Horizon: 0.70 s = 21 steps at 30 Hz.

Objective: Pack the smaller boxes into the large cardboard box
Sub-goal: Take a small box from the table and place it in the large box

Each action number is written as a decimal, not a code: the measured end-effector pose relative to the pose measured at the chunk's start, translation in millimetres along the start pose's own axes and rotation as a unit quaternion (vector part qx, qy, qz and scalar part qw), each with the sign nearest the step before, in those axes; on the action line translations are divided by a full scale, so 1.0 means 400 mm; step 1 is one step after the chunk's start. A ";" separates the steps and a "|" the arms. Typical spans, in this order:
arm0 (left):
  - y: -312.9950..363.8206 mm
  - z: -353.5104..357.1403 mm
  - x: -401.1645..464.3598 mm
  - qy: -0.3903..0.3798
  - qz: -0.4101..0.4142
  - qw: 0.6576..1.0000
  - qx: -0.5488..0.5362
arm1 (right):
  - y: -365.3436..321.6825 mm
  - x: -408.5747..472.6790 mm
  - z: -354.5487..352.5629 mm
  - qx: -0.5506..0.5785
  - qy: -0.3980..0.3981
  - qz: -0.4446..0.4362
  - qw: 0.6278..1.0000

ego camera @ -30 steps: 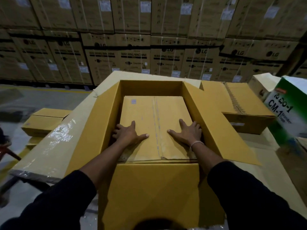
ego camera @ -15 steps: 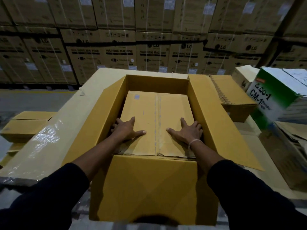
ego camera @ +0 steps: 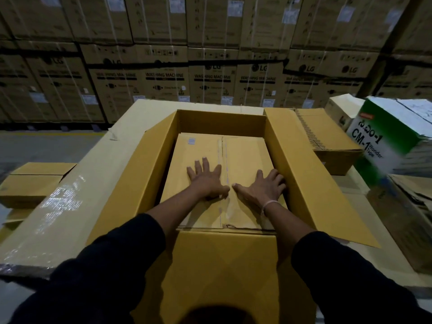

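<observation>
Left of the big box (ego camera: pixel 131 183), a small box (ego camera: pixel 30 185) sits partly hidden by the wrapped slab under the big box. Inside the big box lies a taped box (ego camera: pixel 245 160), its lower sides out of sight. The left hand (ego camera: pixel 205 181) lies flat on its lid, fingers spread, gripping nothing. The right hand (ego camera: pixel 264 188) presses flat just beside it. Right of the big box, another closed box (ego camera: pixel 327 139), then a green carton (ego camera: pixel 392 136), blurred and cut off
</observation>
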<state>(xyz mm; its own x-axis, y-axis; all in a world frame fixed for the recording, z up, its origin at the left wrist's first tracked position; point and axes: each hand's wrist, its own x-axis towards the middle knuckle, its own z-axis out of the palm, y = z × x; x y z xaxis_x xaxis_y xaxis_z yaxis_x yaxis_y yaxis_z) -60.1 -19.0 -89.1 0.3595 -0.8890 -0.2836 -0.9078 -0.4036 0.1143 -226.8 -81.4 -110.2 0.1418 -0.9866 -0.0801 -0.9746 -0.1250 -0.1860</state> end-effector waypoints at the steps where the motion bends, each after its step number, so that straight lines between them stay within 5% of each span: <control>1: 0.005 -0.018 0.004 0.001 0.004 1.000 -0.005 | -0.003 0.005 -0.001 -0.004 0.000 -0.007 1.000; 7: 0.005 -0.198 -0.002 0.010 0.047 0.999 0.017 | -0.072 0.025 -0.011 -0.030 -0.025 -0.068 0.997; 17: -0.137 -0.414 -0.089 0.051 -0.036 0.935 0.350 | -0.204 0.016 -0.022 -0.062 -0.065 -0.193 0.977; 21: -0.214 -0.361 -0.064 0.026 -0.025 0.926 0.376 | -0.210 0.050 -0.104 -0.056 -0.056 -0.209 0.975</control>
<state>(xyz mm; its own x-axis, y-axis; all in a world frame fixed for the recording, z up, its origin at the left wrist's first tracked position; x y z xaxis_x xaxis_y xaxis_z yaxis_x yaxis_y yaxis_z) 39.7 7.4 45.7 0.3977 -0.8902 -0.2224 -0.7768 -0.1976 -0.5980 -149.3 -95.0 -55.5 0.5416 -0.8309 -0.1273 -0.8401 -0.5295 -0.1178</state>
